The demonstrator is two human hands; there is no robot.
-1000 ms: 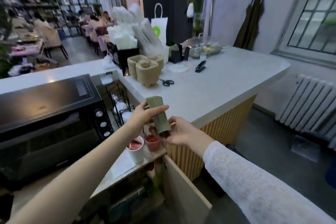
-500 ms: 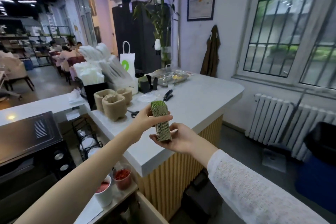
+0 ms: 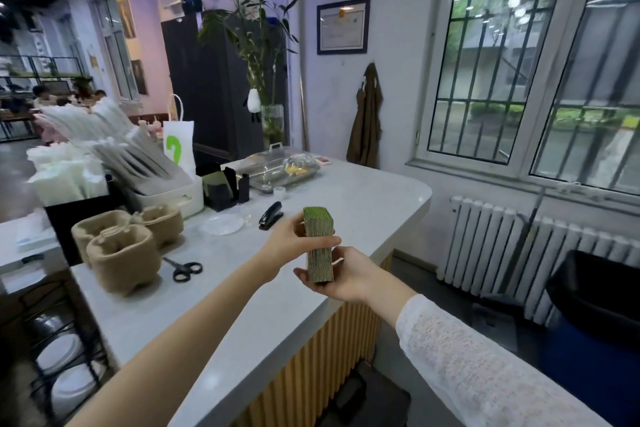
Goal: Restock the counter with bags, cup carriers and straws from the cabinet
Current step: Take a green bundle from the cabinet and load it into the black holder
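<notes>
- Both arms reach fwd over the white counter (image 3: 346,204).
- Left hand (image 3: 291,241) grips the green stack (image 3: 318,243) at mid-height, thumb across its front.
- Right hand (image 3: 349,276) cups and holds the stack's bottom; stack upright, above counter edge.
- Pulp cup carriers (image 3: 121,246) sit on counter, left.
- White bin (image 3: 180,194) w/ wrapped straws (image 3: 138,156); black holder (image 3: 79,215) w/ white bags (image 3: 65,177).
- Clear tray (image 3: 280,166) at back, contents unclear.

White radiator (image 3: 512,253) under barred window (image 3: 540,73)
</notes>
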